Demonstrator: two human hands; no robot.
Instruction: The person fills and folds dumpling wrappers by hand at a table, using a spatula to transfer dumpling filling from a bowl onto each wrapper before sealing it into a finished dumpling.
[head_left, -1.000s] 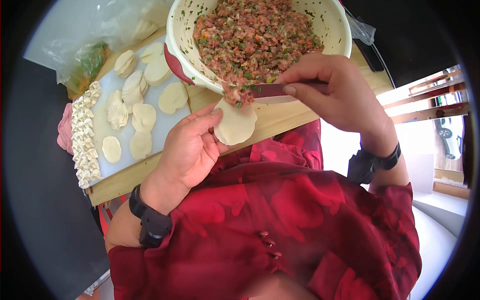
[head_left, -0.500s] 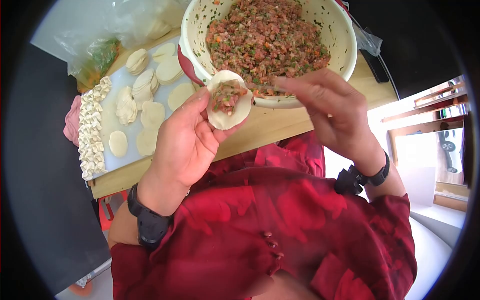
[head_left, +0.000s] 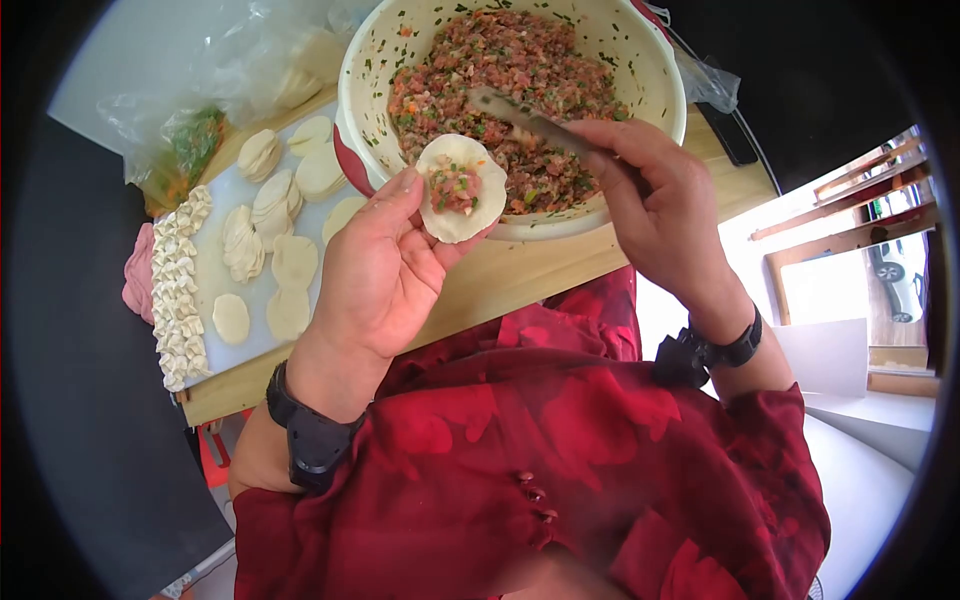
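My left hand (head_left: pixel 385 260) holds a round of dough (head_left: pixel 455 230) at its left edge, my thumb pressing the rim from above and the other fingers bent beneath it, where most of their length is hidden from me. The round sits at the ends of those fingers rather than deep in the palm, tipped up towards me, its right side reaching out beyond them. A dab of filling (head_left: pixel 456 188) rests in the middle of the dough, just beside the tip of my thumb — pale dough shows all around it. My right hand (head_left: pixel 660 190) is closed around the handle end of a flat spreader (head_left: pixel 535 122), thumb and fingers pinching it, with the blade pointing left over the bowl (head_left: pixel 652 70). Below the blade lies a mass of chopped meat (head_left: pixel 490 60) flecked with green and orange; whether the blade touches it I cannot tell. The held round is at the near rim of the bowl, left of the spreader and apart from it. Off to my left, more dough rounds (head_left: pixel 275 208) lie on a white board (head_left: pixel 218 275) — some stacked, some single — beside rows of folded dumplings (head_left: pixel 180 290) along the board's far left edge.
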